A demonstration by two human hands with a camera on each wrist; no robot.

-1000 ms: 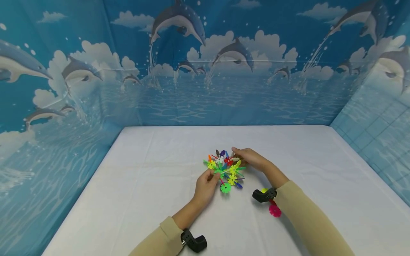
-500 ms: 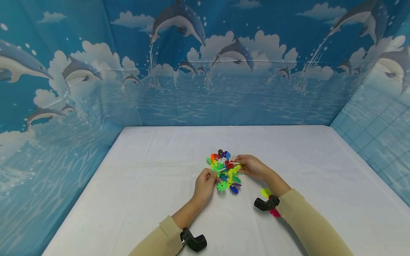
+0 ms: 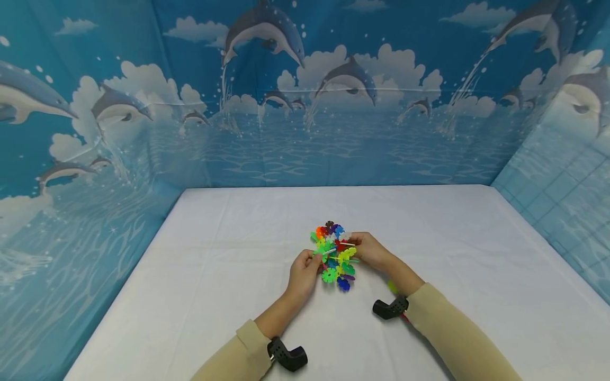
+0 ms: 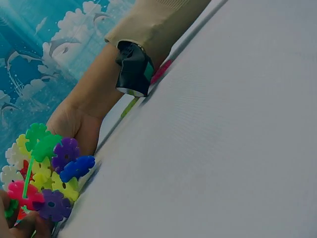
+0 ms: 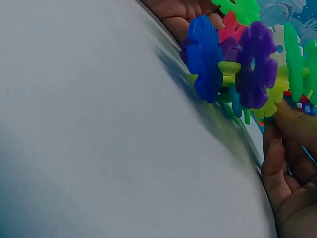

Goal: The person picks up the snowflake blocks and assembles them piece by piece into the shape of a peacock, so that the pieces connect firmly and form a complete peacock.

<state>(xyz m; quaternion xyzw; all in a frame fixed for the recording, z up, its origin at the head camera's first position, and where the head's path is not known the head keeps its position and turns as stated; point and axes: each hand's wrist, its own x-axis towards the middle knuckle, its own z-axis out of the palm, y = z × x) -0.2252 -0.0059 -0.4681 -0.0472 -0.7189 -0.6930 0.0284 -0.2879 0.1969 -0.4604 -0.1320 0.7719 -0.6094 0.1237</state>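
Between both hands is a cluster of interlocking plastic snowflake discs [image 3: 333, 257] in many colours, over the white table. My left hand [image 3: 303, 276] pinches its left side at a green disc, thumb on top. On its right side, my right hand [image 3: 374, 250] grips it between thumb and fingers near a red and a white disc. The right wrist view shows a blue disc [image 5: 204, 59] and a purple disc [image 5: 255, 65] on the cluster's near side. In the left wrist view, another purple disc [image 4: 53, 205] sits low, close to my left fingers. Some fingertips are hidden behind discs.
Under my right forearm lie a yellow disc [image 3: 392, 287] and a red piece [image 3: 405, 318], both mostly hidden by the arm. A black wrist camera [image 3: 391, 308] hangs close above them. Dolphin-print curtains [image 3: 333, 153] border the white table [image 3: 229, 243].
The cluster has turned, bringing its dark blue disc lower and closer. My right hand has shifted from the cluster's far right edge down to its right side. The left hand stays nearly in place.
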